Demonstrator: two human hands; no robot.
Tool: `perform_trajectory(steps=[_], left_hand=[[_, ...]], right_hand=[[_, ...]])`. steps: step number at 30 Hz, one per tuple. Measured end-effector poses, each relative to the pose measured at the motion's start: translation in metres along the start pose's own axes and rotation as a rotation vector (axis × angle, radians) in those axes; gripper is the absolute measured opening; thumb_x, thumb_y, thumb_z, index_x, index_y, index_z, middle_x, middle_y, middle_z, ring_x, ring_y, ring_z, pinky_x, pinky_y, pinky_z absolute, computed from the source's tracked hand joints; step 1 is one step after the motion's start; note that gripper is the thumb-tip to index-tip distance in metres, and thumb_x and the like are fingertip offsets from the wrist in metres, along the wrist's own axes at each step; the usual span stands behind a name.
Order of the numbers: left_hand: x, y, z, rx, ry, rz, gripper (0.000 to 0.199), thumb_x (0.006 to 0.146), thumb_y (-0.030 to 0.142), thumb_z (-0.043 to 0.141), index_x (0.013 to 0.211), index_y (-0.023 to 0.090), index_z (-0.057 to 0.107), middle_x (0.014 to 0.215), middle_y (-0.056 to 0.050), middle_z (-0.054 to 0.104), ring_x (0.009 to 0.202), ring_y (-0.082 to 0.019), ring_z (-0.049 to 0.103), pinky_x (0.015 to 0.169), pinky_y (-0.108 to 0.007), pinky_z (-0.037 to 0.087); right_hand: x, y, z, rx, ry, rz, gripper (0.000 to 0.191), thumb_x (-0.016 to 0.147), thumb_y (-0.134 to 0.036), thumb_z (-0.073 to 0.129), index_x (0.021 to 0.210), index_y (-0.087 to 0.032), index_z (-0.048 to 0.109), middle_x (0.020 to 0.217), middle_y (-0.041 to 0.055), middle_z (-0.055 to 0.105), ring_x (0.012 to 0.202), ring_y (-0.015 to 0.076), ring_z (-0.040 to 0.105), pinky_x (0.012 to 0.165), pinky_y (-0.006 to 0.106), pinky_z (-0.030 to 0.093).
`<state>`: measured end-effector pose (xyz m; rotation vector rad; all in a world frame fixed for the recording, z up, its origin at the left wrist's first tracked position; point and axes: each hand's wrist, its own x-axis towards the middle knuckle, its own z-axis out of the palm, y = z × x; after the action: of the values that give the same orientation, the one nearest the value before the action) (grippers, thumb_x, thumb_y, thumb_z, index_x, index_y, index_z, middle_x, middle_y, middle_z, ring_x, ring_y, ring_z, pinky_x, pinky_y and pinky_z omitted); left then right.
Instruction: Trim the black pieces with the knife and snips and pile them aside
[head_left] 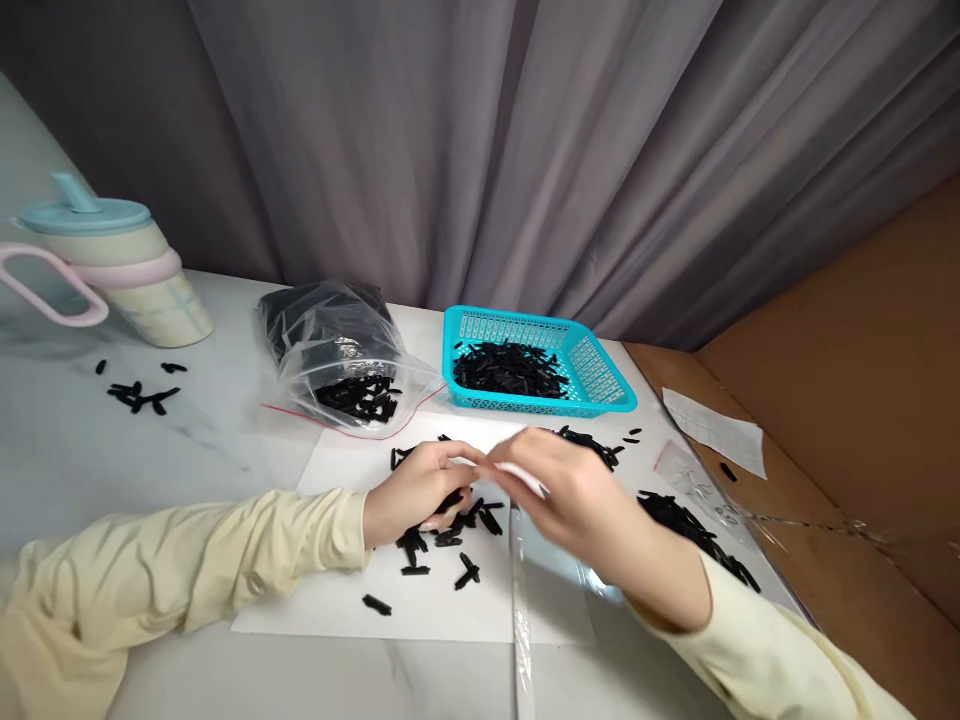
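My left hand (427,485) and my right hand (566,490) meet at their fingertips above a white sheet (322,600). The left fingers are curled over black pieces, some of them in the palm. The right thumb and index finger are pinched together at the left fingertips; what they hold is too small to make out. Several short black pieces (467,570) lie scattered on the sheet below and around the left hand. Under the right hand is a clear plastic sleeve (523,640).
Behind the hands stand an open plastic bag (337,350) of black pieces and a blue basket (615,390) holding more. A cup (154,280) is at the left. To the right lie a black pile (694,530), a small clear bag (690,475) and a paper (716,430).
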<state>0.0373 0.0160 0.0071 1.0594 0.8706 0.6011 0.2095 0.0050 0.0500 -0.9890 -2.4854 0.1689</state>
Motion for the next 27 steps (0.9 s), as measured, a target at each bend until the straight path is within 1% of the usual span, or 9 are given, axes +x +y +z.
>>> perform_trajectory(steps=[2, 5, 9, 11, 13, 16, 19, 23, 27], left_hand=[[0.001, -0.002, -0.001, -0.004, 0.009, 0.0, 0.017, 0.075, 0.025, 0.052, 0.088, 0.014, 0.056, 0.038, 0.009, 0.041, 0.025, -0.004, 0.026, 0.028, -0.016, 0.013], [0.003, -0.005, -0.002, 0.002, 0.005, -0.01, 0.016, 0.073, 0.02, 0.05, 0.087, 0.015, 0.056, 0.039, 0.008, 0.042, 0.027, -0.004, 0.027, 0.028, -0.016, 0.014], [0.004, -0.004, -0.003, 0.037, -0.046, -0.024, 0.015, 0.074, 0.02, 0.049, 0.085, 0.014, 0.057, 0.038, 0.009, 0.041, 0.027, -0.004, 0.027, 0.028, -0.015, 0.016], [0.004, -0.003, -0.003, 0.076, -0.066, -0.023, 0.015, 0.075, 0.02, 0.051, 0.086, 0.013, 0.058, 0.039, 0.008, 0.042, 0.026, -0.004, 0.028, 0.028, -0.015, 0.016], [0.003, -0.001, -0.004, 0.116, -0.1, 0.001, 0.017, 0.076, 0.024, 0.054, 0.089, 0.012, 0.058, 0.039, 0.008, 0.044, 0.026, -0.004, 0.029, 0.028, -0.015, 0.017], [0.001, -0.002, -0.004, 0.192, -0.154, 0.039, 0.023, 0.079, 0.03, 0.057, 0.092, 0.011, 0.06, 0.036, 0.009, 0.042, 0.026, -0.004, 0.027, 0.03, -0.016, 0.019], [-0.001, -0.005, -0.004, 0.315, -0.173, 0.071, 0.028, 0.081, 0.032, 0.057, 0.096, 0.009, 0.065, 0.035, 0.009, 0.039, 0.028, -0.003, 0.027, 0.032, -0.016, 0.021], [-0.005, -0.009, 0.0, 0.477, -0.182, 0.137, 0.031, 0.078, 0.028, 0.06, 0.102, 0.01, 0.068, 0.04, 0.008, 0.042, 0.035, -0.004, 0.032, 0.037, -0.016, 0.027], [-0.007, -0.013, 0.004, 0.547, -0.187, 0.184, 0.033, 0.078, 0.027, 0.06, 0.106, 0.012, 0.068, 0.044, 0.007, 0.045, 0.038, -0.004, 0.032, 0.038, -0.015, 0.028]], right_hand=[[-0.007, -0.018, 0.01, -0.016, -0.075, 0.009, 0.016, 0.093, -0.024, 0.046, 0.087, -0.014, 0.057, 0.074, 0.0076, 0.062, 0.065, 0.0183, 0.057, 0.055, 0.027, 0.045], [-0.011, -0.026, 0.026, 0.029, -0.113, 0.015, 0.019, 0.094, -0.017, 0.038, 0.084, -0.014, 0.054, 0.076, 0.008, 0.063, 0.063, 0.0179, 0.057, 0.053, 0.027, 0.043], [-0.018, -0.021, 0.035, 0.261, -0.046, 0.038, 0.021, 0.093, -0.011, 0.035, 0.084, -0.017, 0.052, 0.079, 0.0068, 0.065, 0.064, 0.0152, 0.058, 0.055, 0.025, 0.043], [-0.025, -0.019, 0.034, 0.434, 0.013, 0.159, 0.014, 0.091, -0.015, 0.043, 0.083, -0.018, 0.054, 0.077, 0.005, 0.066, 0.063, 0.0138, 0.059, 0.056, 0.023, 0.045], [-0.036, -0.019, 0.031, 0.694, 0.041, 0.367, 0.011, 0.088, -0.021, 0.053, 0.078, -0.018, 0.056, 0.071, 0.0041, 0.067, 0.06, 0.0136, 0.062, 0.056, 0.023, 0.047], [-0.056, -0.016, 0.027, 1.157, 0.078, 0.689, 0.018, 0.083, -0.029, 0.062, 0.074, -0.016, 0.057, 0.07, 0.0063, 0.07, 0.059, 0.0143, 0.065, 0.055, 0.023, 0.051], [-0.071, -0.013, 0.026, 1.397, 0.184, 0.869, 0.019, 0.08, -0.031, 0.067, 0.078, -0.014, 0.059, 0.077, 0.0087, 0.071, 0.063, 0.0128, 0.066, 0.058, 0.021, 0.052], [-0.078, -0.014, 0.026, 1.46, 0.255, 0.862, 0.017, 0.081, -0.029, 0.067, 0.083, -0.013, 0.061, 0.08, 0.0096, 0.072, 0.066, 0.0129, 0.067, 0.062, 0.021, 0.053], [-0.076, -0.019, 0.031, 1.484, 0.211, 0.802, 0.016, 0.082, -0.028, 0.065, 0.082, -0.012, 0.059, 0.078, 0.0095, 0.072, 0.067, 0.014, 0.068, 0.064, 0.024, 0.055]])
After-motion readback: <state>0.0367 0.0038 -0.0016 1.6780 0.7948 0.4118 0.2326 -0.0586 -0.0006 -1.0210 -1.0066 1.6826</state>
